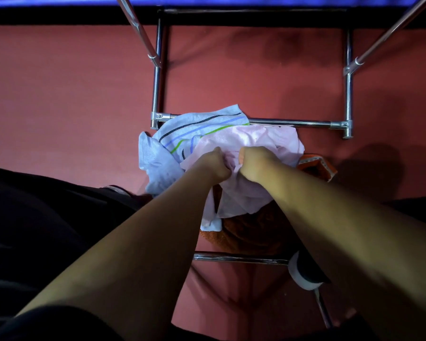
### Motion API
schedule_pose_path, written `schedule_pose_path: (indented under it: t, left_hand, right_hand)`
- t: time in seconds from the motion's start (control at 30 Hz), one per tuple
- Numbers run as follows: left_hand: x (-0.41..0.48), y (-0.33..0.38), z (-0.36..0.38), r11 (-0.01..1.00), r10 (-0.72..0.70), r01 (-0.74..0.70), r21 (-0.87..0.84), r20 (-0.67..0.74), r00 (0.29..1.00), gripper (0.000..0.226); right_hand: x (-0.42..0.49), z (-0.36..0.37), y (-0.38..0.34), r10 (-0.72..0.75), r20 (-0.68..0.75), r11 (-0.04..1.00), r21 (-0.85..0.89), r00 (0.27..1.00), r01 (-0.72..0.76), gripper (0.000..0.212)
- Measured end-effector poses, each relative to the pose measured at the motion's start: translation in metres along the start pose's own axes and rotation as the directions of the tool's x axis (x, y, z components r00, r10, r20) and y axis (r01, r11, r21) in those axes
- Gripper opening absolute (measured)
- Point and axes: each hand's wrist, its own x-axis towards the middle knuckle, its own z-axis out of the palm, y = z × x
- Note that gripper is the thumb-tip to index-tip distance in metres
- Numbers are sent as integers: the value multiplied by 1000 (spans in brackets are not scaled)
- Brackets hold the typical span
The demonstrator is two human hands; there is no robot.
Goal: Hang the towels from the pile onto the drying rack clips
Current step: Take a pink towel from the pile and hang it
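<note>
We are working at the pick-up step: both hands are reaching down into the pile and taking hold of the pink towel (pixel 263 139), which is lying crumpled on top. Our left hand (pixel 215 163) is curling its fingers into a bunch of the pink cloth, and our right hand (pixel 257 163) is doing the same just beside it, so the two fists are nearly touching, each clamped on a fold of the same towel.

The pile is sitting low, between the chrome bars at the base of the drying rack (pixel 293 123), over the red floor (pixel 59 94). Whether it is resting on the floor or on the bars, we cannot tell. A pale blue striped towel (pixel 202 124) is lying to the left, partly under the pink one and draping over the cross bar. An orange towel (pixel 251 232) is showing underneath, at the near side and at the right edge.

No clips are appearing in this view, so we are judging that they are higher up, out of sight. We are judging the task to be early, with at least three towels not yet hung. The next move is calling for lifting the pink towel free without dragging the striped one along, then sliding our hands apart along one edge to spread it, and raising that edge to the clips.
</note>
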Motion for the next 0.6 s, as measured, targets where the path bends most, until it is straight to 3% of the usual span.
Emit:
schedule_pose_path:
  t: [0.1,0.17,0.23,0.3,0.37,0.47,0.6]
  left_hand:
    - [-6,10,-6,988,63,-42,-151,136,989,42]
    - [-14,17,-14,988,43,-6,-157,229,973,35]
    - [-16,17,-19,995,-8,30,-95,228,974,31]
    - [-22,16,-24,997,-78,80,-8,150,986,37]
    - [-28,17,-28,987,-126,134,-92,88,988,27]
    - [-35,18,-36,980,-109,105,-168,-17,994,23]
    - [-48,28,-57,918,-126,25,-396,-233,964,28]
  right_hand:
    - [8,-5,-3,23,-93,1000,-3,995,-24,30]
    - [6,-11,-7,50,-80,997,57,995,-46,29]
    - [-3,-20,-4,41,-172,994,103,984,-23,25]
    - [-10,-28,2,53,-270,993,119,961,-21,27]
    - [-14,-30,3,37,-366,987,156,930,22,31]
    - [-25,-39,-2,24,-473,970,225,881,95,27]
    - [-47,-65,-4,-60,-457,965,199,887,168,20]
